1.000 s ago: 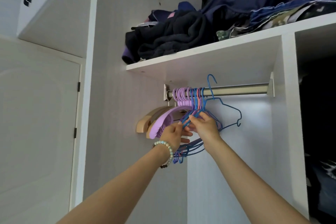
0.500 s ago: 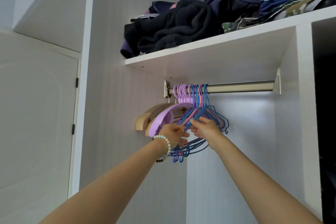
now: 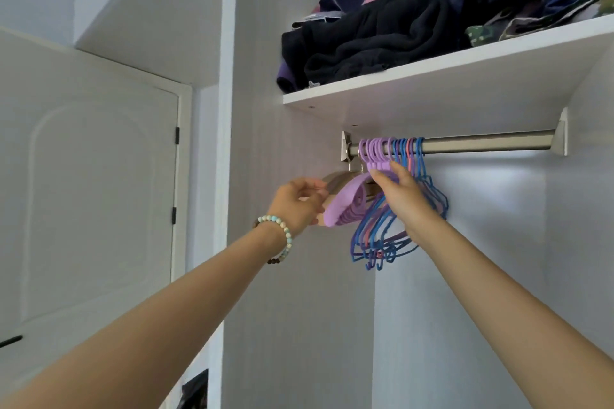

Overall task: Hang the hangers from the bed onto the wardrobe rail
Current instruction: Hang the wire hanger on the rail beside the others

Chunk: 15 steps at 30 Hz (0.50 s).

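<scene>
A steel wardrobe rail runs under the white shelf. Bunched at its left end hang several purple plastic hangers, several blue and pink wire hangers and a wooden hanger nearest the wall. My right hand presses straight fingers against the necks of the purple and blue hangers just below the rail. My left hand, with a bead bracelet on the wrist, touches the left ends of the wooden and purple hangers with loosely curled fingers. Neither hand carries a hanger.
The white shelf above the rail holds piled dark clothes. The wardrobe's side wall lies close to the left of the hangers. A white door stands further left. The rail's right stretch is bare up to its bracket.
My left hand has let go of the blue hangers and moved left to the hanger ends. My right hand rose to their necks. All the blue hangers now hang bunched on the rail.
</scene>
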Available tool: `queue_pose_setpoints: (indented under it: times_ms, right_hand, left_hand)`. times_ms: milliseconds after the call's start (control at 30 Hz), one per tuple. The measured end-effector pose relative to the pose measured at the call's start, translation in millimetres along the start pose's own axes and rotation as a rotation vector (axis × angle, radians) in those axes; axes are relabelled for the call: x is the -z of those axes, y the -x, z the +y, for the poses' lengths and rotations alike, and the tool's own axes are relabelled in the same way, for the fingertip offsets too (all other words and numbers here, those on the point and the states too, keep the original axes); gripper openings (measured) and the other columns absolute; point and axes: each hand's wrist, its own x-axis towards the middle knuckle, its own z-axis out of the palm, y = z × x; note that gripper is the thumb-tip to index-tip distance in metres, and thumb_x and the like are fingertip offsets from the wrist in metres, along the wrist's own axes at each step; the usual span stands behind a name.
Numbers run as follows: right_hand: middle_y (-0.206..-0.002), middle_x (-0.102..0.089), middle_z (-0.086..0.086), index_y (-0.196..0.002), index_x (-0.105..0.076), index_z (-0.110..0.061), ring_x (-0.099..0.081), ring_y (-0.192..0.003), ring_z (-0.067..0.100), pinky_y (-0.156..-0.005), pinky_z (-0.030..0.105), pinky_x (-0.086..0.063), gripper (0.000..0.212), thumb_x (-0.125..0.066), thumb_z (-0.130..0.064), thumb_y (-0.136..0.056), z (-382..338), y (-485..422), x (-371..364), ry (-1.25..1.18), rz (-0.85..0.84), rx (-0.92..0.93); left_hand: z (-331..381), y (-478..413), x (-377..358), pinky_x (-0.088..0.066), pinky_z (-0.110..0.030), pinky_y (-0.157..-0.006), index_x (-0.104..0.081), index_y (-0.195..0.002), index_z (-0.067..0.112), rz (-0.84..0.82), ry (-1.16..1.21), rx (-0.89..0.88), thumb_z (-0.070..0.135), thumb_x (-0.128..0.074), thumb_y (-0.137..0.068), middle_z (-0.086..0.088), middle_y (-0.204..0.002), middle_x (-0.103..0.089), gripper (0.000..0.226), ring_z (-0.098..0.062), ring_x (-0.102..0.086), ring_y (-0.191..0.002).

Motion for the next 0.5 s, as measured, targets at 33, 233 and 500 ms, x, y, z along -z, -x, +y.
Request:
queue_pose_setpoints:
  times_ms: [33, 233, 500]
  right_hand:
    - [-0.150, -0.033, 0.002, -0.145, -0.030, -0.025, -0.038, -0.133, 0.023, -0.104, 0.036, -0.036, 0.061, -0.054, -0.041, -0.092, -11, 6, -11, -0.008, -0.014, 0.033]
    - [-0.150, -0.031, -0.001, -0.144, -0.033, -0.028, -0.033, -0.136, 0.010, -0.101, 0.020, -0.028, 0.057, -0.056, -0.037, -0.092, -69, 59, -104, -0.096, -0.136, 0.208]
    - [-0.156, -0.004, -0.018, -0.149, -0.020, -0.031, -0.009, -0.143, -0.001, -0.107, 0.017, -0.015, 0.064, -0.049, -0.044, -0.093, -131, 164, -276, -0.069, -0.510, 0.410]
  left_hand:
    - [3, 6, 16, -0.051, -0.023, -0.061, -0.058, -0.101, 0.014, 0.036, -0.015, -0.023, 0.011, -0.052, -0.092, -0.004, -0.093, -0.061, 0.012, -0.012, -0.060, -0.069]
    - [8, 51, 145, -0.055, -0.035, -0.080, -0.057, -0.109, 0.023, 0.232, -0.211, -0.119, 0.023, -0.055, -0.091, 0.002, -0.102, -0.063, 0.018, -0.017, -0.065, -0.088]
    - [0, 167, 364, -0.038, -0.027, -0.099, -0.043, -0.135, 0.023, 0.439, -0.641, -0.035, 0.045, -0.050, -0.088, 0.006, -0.136, -0.048, 0.052, -0.011, -0.047, -0.121]
